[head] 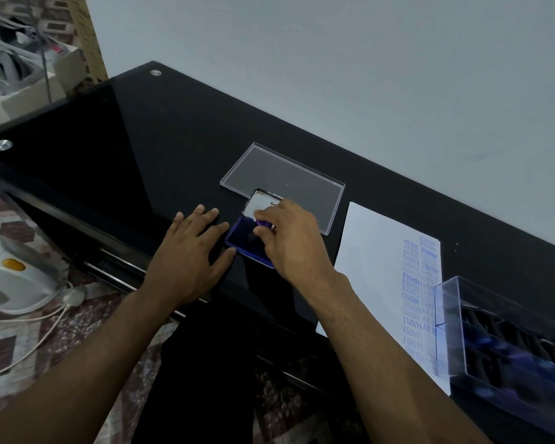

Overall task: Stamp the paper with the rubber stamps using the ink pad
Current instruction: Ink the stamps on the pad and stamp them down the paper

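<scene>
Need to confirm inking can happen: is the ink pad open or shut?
Open: the ink pad shows its blue surface, lid tipped back behind it.

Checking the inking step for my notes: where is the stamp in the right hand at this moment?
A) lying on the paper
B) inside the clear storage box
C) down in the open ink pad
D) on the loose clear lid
C: the right hand pinches the purple stamp down in the open blue ink pad, clear of the paper.
</scene>
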Demonstrator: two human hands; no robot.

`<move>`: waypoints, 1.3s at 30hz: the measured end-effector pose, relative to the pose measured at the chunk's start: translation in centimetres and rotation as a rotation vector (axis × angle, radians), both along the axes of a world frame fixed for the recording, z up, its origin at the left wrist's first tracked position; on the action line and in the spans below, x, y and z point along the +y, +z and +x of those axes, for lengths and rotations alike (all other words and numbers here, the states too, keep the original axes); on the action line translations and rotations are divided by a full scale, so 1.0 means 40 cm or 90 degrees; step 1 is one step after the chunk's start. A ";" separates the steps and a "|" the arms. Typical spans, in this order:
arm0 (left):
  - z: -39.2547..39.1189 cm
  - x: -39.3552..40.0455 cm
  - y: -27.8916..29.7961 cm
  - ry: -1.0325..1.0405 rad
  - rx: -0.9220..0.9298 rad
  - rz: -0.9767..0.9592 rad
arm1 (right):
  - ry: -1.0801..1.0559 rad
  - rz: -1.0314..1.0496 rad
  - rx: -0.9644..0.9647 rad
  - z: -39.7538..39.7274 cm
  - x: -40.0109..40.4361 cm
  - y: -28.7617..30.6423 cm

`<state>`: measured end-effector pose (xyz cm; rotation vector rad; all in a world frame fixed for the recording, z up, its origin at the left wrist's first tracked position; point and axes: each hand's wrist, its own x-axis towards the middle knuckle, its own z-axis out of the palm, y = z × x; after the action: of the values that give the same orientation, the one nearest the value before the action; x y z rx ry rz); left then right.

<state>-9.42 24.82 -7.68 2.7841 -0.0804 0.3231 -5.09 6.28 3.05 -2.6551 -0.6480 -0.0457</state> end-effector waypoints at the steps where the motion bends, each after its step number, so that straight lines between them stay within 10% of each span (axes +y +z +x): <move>1: 0.000 0.000 0.000 0.000 -0.001 -0.001 | -0.001 0.003 -0.005 0.000 -0.001 -0.001; 39: 0.053 -0.291 0.143 -0.096 -0.029 -0.121 | -0.216 0.158 -0.016 -0.064 -0.325 0.056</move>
<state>-7.30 13.16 -1.95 2.5649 -0.2547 0.3383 -7.63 -6.71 5.30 -2.4941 -0.1778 -0.2399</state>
